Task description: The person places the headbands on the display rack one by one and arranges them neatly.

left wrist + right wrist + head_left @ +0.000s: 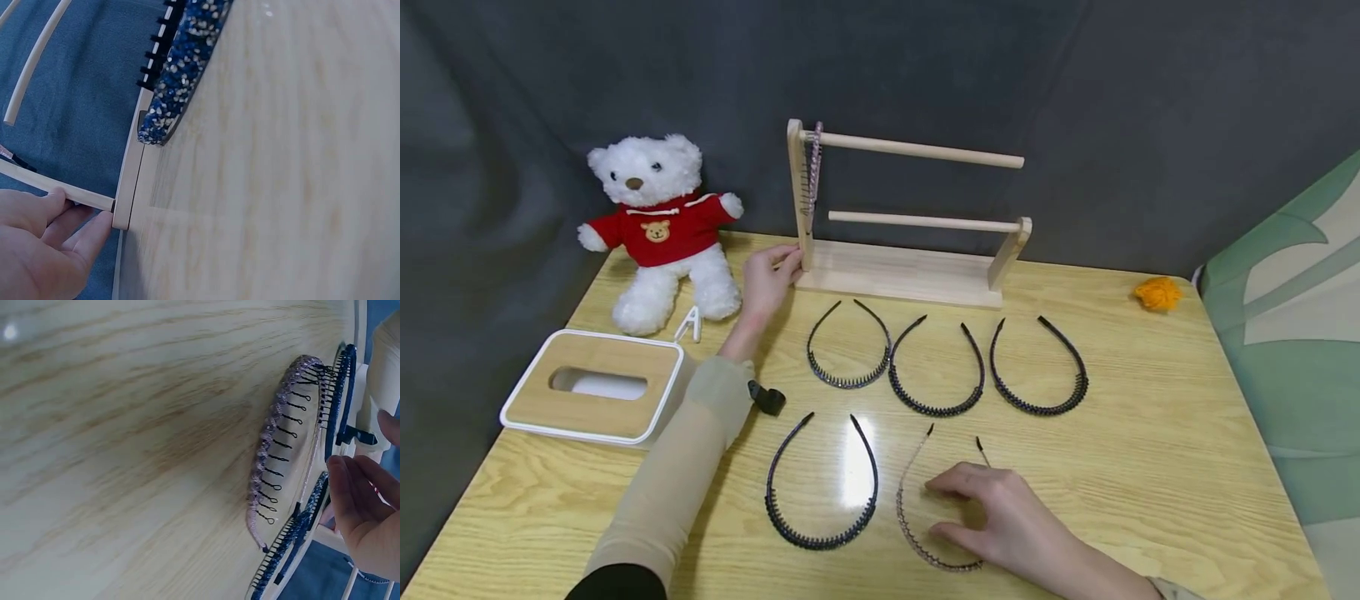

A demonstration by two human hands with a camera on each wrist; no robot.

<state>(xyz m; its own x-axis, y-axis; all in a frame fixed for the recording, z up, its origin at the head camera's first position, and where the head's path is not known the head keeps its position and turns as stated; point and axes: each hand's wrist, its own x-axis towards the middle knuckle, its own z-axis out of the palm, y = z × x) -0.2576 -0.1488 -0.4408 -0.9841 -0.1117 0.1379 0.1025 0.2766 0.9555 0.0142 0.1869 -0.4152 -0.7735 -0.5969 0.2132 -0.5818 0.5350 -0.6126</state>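
Note:
My left hand (pixel 767 282) grips the foot of the left post of a wooden rack (pixel 898 273); in the left wrist view the thumb and fingers pinch that post (pixel 81 197). A pinkish toothed headband (pixel 814 171) hangs at the left end of the rack's upper rod. Over the right side of a pale pink headband (pixel 901 507) hovers my right hand (pixel 1013 518), thumb and fingers apart and loosely bent. The right wrist view shows this headband (pixel 258 465) lying on the table, separate from the fingers (pixel 350 494).
Several dark toothed headbands lie on the table, including one (pixel 822 543) left of the pink one and one (pixel 1037 408) at the right. A tissue box (pixel 591 367) and a white teddy bear (pixel 662 208) stand left. An orange crumpled item (pixel 1158 293) sits at the back right.

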